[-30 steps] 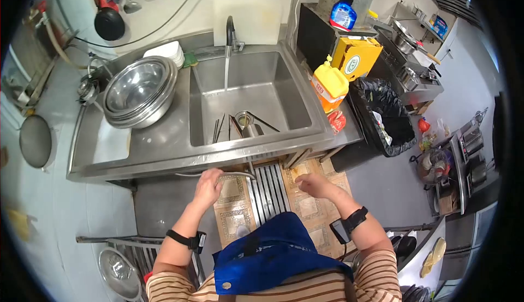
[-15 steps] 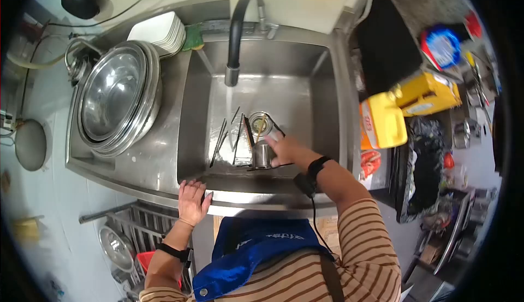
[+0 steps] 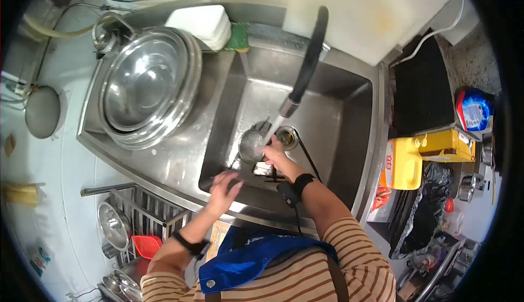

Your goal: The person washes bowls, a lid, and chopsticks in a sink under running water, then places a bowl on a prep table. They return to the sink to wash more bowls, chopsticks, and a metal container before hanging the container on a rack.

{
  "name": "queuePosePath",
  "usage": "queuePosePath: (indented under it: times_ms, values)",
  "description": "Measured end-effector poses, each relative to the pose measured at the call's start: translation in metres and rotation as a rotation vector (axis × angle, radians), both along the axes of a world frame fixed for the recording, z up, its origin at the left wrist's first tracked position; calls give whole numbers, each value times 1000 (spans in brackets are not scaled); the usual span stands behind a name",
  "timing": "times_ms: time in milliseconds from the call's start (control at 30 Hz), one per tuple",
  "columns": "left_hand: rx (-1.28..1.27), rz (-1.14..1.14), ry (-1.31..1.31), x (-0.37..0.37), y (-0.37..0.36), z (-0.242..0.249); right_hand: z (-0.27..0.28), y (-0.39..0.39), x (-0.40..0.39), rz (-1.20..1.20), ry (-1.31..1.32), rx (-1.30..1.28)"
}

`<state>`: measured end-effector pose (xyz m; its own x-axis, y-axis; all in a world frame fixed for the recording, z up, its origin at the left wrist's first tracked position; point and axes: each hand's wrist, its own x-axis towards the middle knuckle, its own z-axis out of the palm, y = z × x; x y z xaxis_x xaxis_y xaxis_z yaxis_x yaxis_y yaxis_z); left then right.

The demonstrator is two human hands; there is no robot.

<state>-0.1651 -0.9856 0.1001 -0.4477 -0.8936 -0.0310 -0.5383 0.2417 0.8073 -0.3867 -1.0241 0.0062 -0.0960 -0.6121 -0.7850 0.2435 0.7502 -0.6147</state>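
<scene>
In the steel sink [image 3: 218,132], my right hand [image 3: 276,154] holds a round metal cup [image 3: 252,146] by its right side, under the stream from the black faucet [image 3: 307,67]. The cup's mouth faces up towards the camera. My left hand [image 3: 222,190] hovers over the sink's front left corner, fingers apart and slightly blurred, holding nothing. Right of the cup is the drain [image 3: 287,137]. A dark chopstick [image 3: 309,157] slants beside the drain, and other dark sticks lie below my right hand, partly hidden.
Nested metal bowls [image 3: 147,83] stand on the left counter. Behind them are stacked white trays [image 3: 202,26] and a green scouring pad [image 3: 238,37]. To the right of the sink are a yellow jug [image 3: 405,163] and a black-lined bin [image 3: 423,209].
The view has shifted left. My right hand has taken hold of the cup and brought it under the water. My left hand has left the sink's front rim and moved over the basin.
</scene>
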Motion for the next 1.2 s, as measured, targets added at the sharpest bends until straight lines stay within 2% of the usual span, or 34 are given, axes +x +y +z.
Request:
queuePosePath:
  times_ms: [67, 100, 133, 167, 200, 233, 267, 333, 367, 467, 500, 600, 633, 733, 767, 867, 900, 933, 967, 1000, 1033, 1067, 1100, 1133, 1200]
  values:
    - [749, 311, 349, -39, -26, -2, 7, 1, 13, 226, 550, -272]
    - [960, 406, 453, -54, -46, -9, 9, 1, 19, 297, 870, -348]
    - [1176, 490, 560, -66, -66, -22, 50, 11, 24, 311, 1042, -456]
    - [1391, 527, 758, -75, -82, -39, 64, 14, 28, 367, 1134, -503]
    - [1524, 434, 1000, -82, -93, -39, 73, 19, 31, 420, 1227, -540]
    - [1483, 459, 1057, -90, -98, -39, 80, 23, 31, 414, 1347, -616]
    - [1454, 488, 1107, -98, -99, -43, 86, 23, 24, 355, 1283, -641]
    - [1527, 347, 1214, -96, -99, -42, 101, 37, 16, 246, 1134, -672]
    - [1378, 338, 1141, -96, -97, -36, 87, 39, 6, 202, 964, -665]
    - [961, 14, 843, -99, -87, -22, 97, 35, -10, -90, 322, -553]
    - [746, -96, 640, -104, -80, -29, 119, 34, -9, -58, 358, -370]
    - [29, -380, 142, -101, -62, 2, 128, 41, 5, -397, 35, -226]
    - [-124, -467, -9, -97, -64, -4, 131, 42, 8, -410, -28, -208]
    - [-187, -733, -339, -88, -55, 18, 70, 41, 8, -556, -234, -336]
    - [-133, -763, -382, -88, -55, 20, 51, 39, 8, -576, -243, -340]
    - [-437, -1117, -409, -66, -86, 11, 102, 50, 19, -561, -315, -233]
    - [-692, -1252, -478, -58, -105, -11, 105, 55, 21, -431, -275, -292]
    - [-937, -1379, -664, -64, -109, 26, 107, 58, 20, -309, -231, -356]
    - [-930, -1279, -471, -65, -106, 36, 113, 54, 23, -337, -99, -304]
    - [-912, -1320, -636, -69, -118, -1, 119, 49, 24, -363, 31, -241]
    - [-1018, -1295, -651, -67, -115, 5, 75, 27, 23, -342, 66, -439]
    - [-649, -1353, -719, -77, -106, 19, 31, 6, 23, -324, 91, -640]
    - [-400, -1222, -718, -84, -108, -9, 108, 22, 26, -317, 476, -413]
    - [353, -1027, -206, -88, -107, -39, 110, 24, 28, -245, 692, -373]
    - [595, -757, 127, -98, -108, -62, 126, 18, 26, -22, 850, -281]
